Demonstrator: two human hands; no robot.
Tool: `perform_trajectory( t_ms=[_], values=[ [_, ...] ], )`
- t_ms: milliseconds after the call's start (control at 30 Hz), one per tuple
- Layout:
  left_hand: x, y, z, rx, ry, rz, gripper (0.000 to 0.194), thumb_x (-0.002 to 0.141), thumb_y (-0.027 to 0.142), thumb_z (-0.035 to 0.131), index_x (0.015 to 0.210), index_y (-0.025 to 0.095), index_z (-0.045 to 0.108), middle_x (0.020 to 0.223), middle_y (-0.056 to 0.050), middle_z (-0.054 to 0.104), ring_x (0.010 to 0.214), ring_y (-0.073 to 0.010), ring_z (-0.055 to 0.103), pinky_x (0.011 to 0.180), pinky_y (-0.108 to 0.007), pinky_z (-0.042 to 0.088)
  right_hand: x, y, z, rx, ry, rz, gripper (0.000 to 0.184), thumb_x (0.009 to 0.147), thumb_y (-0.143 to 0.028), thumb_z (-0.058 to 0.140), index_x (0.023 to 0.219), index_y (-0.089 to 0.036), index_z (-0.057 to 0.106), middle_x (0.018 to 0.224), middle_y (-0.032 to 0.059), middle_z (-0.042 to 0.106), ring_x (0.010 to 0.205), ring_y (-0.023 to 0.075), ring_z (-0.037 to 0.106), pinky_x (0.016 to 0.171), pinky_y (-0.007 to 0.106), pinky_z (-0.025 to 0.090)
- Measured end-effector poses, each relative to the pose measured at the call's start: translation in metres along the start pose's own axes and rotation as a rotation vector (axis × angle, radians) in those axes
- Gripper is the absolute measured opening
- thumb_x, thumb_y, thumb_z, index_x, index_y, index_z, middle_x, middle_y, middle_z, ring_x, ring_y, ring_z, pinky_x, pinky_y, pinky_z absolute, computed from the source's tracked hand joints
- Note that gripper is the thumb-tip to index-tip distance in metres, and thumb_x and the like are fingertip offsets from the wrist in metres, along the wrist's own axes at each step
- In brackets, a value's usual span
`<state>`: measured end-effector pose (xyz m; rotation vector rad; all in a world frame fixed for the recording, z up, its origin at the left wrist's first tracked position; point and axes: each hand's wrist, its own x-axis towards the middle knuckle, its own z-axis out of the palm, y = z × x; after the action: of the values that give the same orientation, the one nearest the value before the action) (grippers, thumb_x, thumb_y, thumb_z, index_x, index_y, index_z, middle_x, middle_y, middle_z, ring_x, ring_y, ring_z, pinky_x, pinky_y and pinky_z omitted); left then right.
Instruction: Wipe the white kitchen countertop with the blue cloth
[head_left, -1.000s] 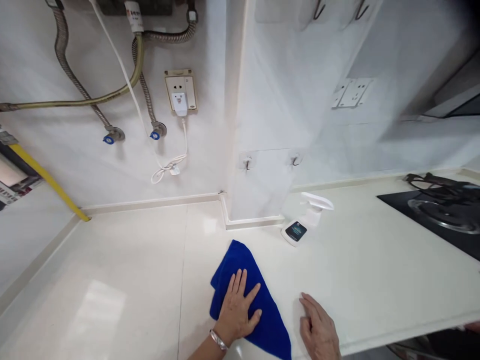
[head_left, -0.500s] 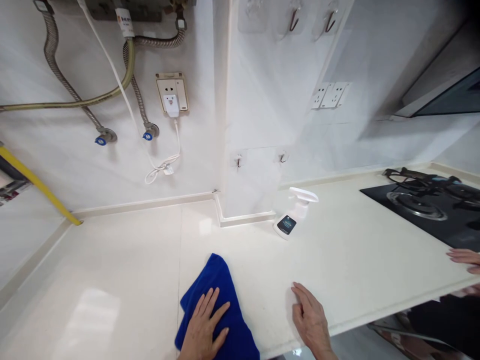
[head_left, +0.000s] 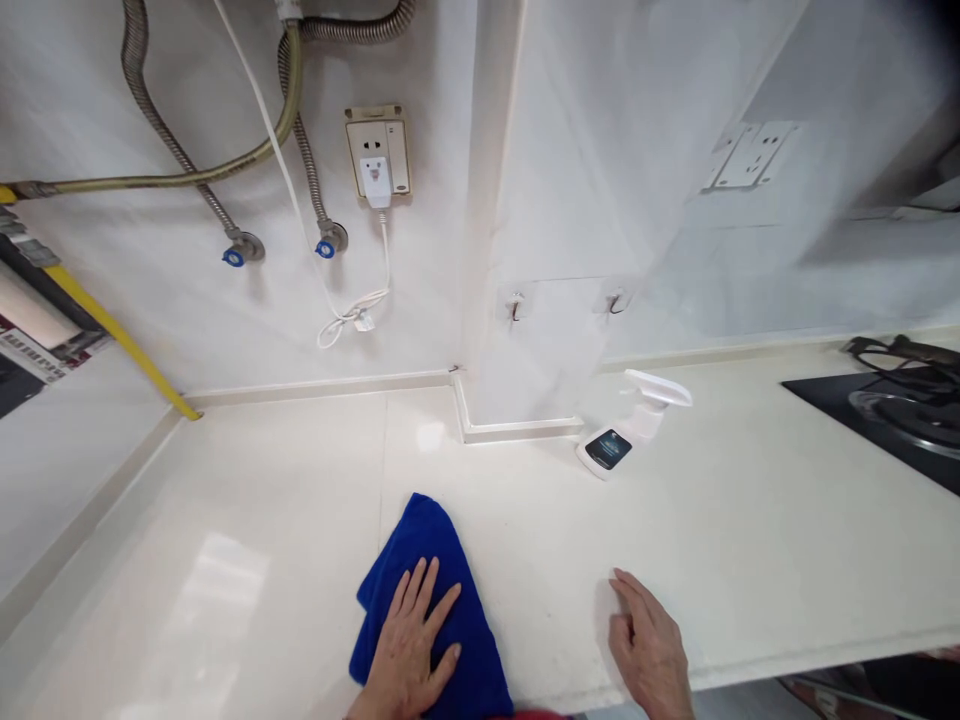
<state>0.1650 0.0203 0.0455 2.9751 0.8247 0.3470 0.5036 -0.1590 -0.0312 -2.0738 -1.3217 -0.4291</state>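
My left hand (head_left: pixel 411 635) lies flat with fingers spread on a folded blue cloth (head_left: pixel 431 530), pressing it against the white countertop (head_left: pixel 300 560). My right hand (head_left: pixel 651 640) rests near the counter's front edge, fingers loosely bent and thumb apart, holding nothing that I can see. Beyond it, near the wall corner, stands a white spray bottle (head_left: pixel 606 450) with a dark label; neither hand touches it.
A black gas stove (head_left: pixel 832 400) sits at the far right. On the wall are a socket with a white plug (head_left: pixel 375 182), hoses with blue-handled valves (head_left: pixel 326 248), and small hooks (head_left: pixel 516 306). A yellow pipe (head_left: pixel 142 360) meets the counter at the left.
The view has turned left, so wall and bottle appear farther right. The cloth under my left hand has slid a little left across the counter seam. Another person's hand by the stove has left view.
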Motion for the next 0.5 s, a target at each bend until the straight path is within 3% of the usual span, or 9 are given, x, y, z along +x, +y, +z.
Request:
perform_trajectory(
  t_ms=[267, 500],
  values=[
    [0.072, 0.041, 0.024, -0.255, -0.105, 0.126, 0.081, 0.09, 0.041, 0.057, 0.157, 0.034, 0.014, 0.169, -0.009, 0.001, 0.154, -0.0351, 0.012, 0.122, -0.061, 0.031, 0.002, -0.005, -0.002, -0.013, -0.005, 0.009, 0.038, 0.092, -0.018, 0.04, 0.128, -0.018, 0.053, 0.13, 0.0139, 0.063, 0.118, 0.0279, 0.061, 0.098, 0.05, 0.053],
    [0.123, 0.06, 0.056, -0.367, -0.028, 0.122, 0.07, 0.092, 0.046, 0.054, 0.155, 0.037, 0.024, 0.169, -0.004, 0.001, 0.155, -0.0325, 0.012, 0.125, -0.06, 0.027, 0.002, -0.002, -0.001, -0.01, -0.013, 0.03, 0.038, 0.091, -0.019, 0.04, 0.127, -0.019, 0.054, 0.13, 0.0135, 0.063, 0.119, 0.0279, 0.061, 0.099, 0.05, 0.053]
  ],
)
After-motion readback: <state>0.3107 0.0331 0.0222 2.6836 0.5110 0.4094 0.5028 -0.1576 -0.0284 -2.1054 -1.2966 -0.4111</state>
